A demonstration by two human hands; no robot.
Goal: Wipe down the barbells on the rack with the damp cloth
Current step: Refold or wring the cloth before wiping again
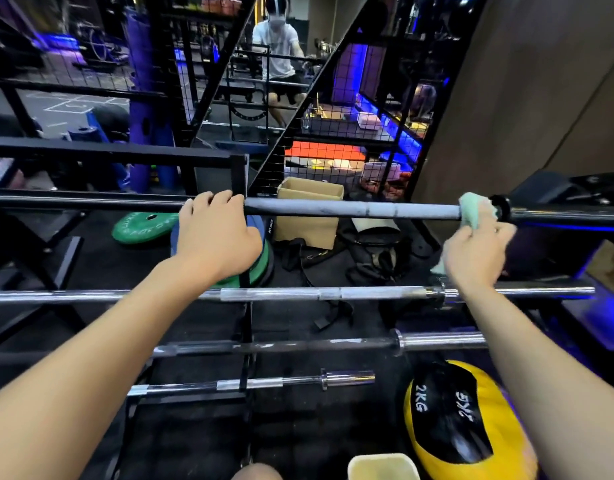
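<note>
The top barbell (350, 208) lies across the black rack (239, 174), its grey shaft chalky. My left hand (215, 233) grips this bar near the rack post. My right hand (477, 254) holds a pale green damp cloth (475, 209) wrapped over the bar's right end, just beside the collar. Three more barbells sit on lower rungs: a chrome one (326, 293), a darker one (298, 345) and a short one (264, 382).
A yellow and black 2 kg medicine ball (451, 417) lies at the lower right, with a pale container (381, 465) near it. Behind the rack are a cardboard box (309, 216), green weight plates (143, 228), black straps on the floor and a mirror showing a person.
</note>
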